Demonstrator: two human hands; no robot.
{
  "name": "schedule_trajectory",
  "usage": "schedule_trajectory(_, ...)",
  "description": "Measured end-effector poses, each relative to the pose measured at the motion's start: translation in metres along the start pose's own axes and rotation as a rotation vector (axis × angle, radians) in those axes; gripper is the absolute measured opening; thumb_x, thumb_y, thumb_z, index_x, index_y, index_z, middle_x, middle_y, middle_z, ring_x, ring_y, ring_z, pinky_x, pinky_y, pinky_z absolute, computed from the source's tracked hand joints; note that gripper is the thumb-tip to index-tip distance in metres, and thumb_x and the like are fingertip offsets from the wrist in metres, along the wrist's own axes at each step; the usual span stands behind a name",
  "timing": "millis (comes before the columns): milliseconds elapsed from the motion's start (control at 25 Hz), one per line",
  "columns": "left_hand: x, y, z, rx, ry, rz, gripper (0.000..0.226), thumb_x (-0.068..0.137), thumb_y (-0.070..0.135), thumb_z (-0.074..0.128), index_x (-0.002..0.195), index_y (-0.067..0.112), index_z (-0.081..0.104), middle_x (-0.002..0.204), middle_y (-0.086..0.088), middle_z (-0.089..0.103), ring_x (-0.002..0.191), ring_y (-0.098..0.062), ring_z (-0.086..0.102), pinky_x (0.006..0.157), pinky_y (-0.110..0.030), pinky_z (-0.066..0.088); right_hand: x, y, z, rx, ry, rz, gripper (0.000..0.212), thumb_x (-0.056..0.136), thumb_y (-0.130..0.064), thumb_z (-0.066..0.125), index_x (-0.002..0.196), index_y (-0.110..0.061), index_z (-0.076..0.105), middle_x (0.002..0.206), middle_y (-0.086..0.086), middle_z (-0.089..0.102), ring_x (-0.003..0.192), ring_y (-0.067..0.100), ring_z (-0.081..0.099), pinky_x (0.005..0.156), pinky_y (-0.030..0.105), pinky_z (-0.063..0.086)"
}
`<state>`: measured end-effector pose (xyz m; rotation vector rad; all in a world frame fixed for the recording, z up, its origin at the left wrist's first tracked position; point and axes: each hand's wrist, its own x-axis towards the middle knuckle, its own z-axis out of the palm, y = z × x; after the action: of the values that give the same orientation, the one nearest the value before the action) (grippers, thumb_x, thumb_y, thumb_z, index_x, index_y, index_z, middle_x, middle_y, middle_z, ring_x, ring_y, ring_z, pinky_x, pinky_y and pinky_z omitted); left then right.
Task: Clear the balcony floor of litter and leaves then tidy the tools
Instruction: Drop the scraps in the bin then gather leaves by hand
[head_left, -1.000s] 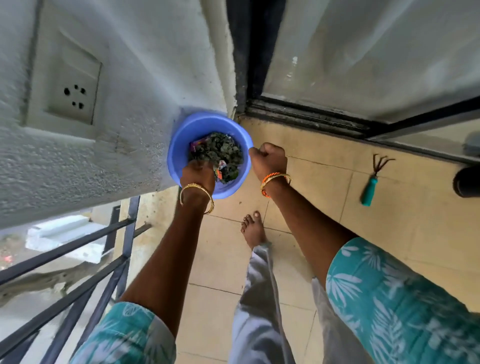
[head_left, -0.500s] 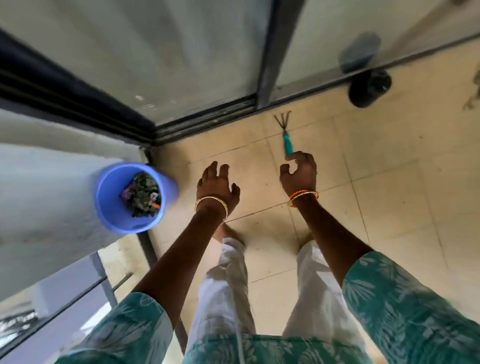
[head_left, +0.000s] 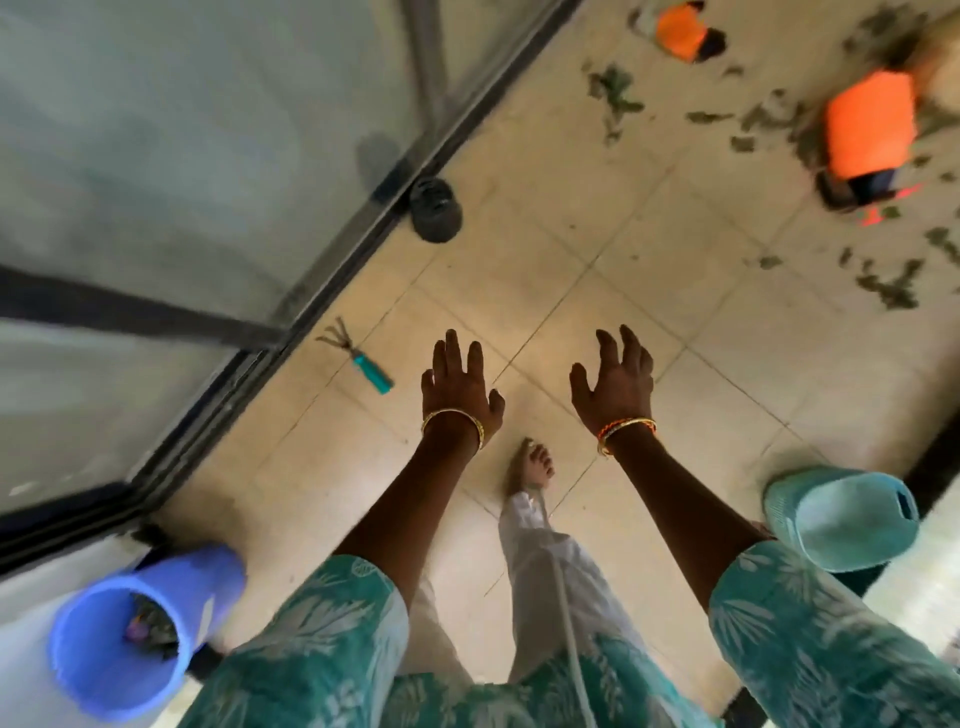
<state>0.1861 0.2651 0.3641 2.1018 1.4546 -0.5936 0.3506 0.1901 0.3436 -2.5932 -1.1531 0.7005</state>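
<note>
At seven o'clock the blue bucket (head_left: 122, 642) stands on the floor with collected leaves inside, released a second ago; both hands have swung away from it. Left hand (head_left: 460, 387) and right hand (head_left: 615, 382) hover with fingers spread, holding nothing. Scattered leaves (head_left: 888, 283) lie at two o'clock, the hand rake (head_left: 358, 358) at ten o'clock, so more gathering remains.

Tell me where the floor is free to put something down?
Free: the tiles ahead of both hands, between the hand rake, the dark pot and the leaves. Crowded: the far right, where leaves lie around the orange pots.
</note>
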Motion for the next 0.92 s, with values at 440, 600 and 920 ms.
schedule_trajectory(440,0.141,0.214,-0.087,0.105,0.039,0.291,0.073,0.093,0.040,0.045,0.151,0.013,0.012,0.159,-0.014,-0.001,0.146,-0.030,0.004,0.114,-0.044,0.021,0.160,0.110,-0.125,0.078,0.125,0.276,0.053,0.093,-0.034,0.047,0.140,-0.011,0.037,0.153,0.016,0.020,0.140,0.036,0.015,0.108,0.054,0.028)
schedule_trajectory(600,0.225,0.263,-0.111,0.109,-0.001,0.309,0.071,0.094,0.038,0.045,0.151,0.012,0.013,0.160,-0.013,-0.001,0.146,-0.030,0.005,0.114,-0.043,0.021,0.250,0.126,-0.141,0.104,0.127,0.315,0.049,0.092,-0.030,0.049,0.136,-0.010,0.042,0.151,0.016,0.024,0.138,0.036,0.019,0.106,0.052,0.031)
schedule_trajectory(920,0.392,0.296,-0.125,0.172,-0.006,0.283,0.063,0.094,0.036,0.046,0.148,0.012,0.021,0.158,-0.014,0.010,0.142,-0.031,0.018,0.109,-0.043,0.032,0.428,0.129,-0.119,0.098,0.020,0.139,0.049,0.089,-0.022,0.053,0.135,-0.008,0.043,0.149,0.015,0.029,0.134,0.036,0.026,0.104,0.047,0.034)
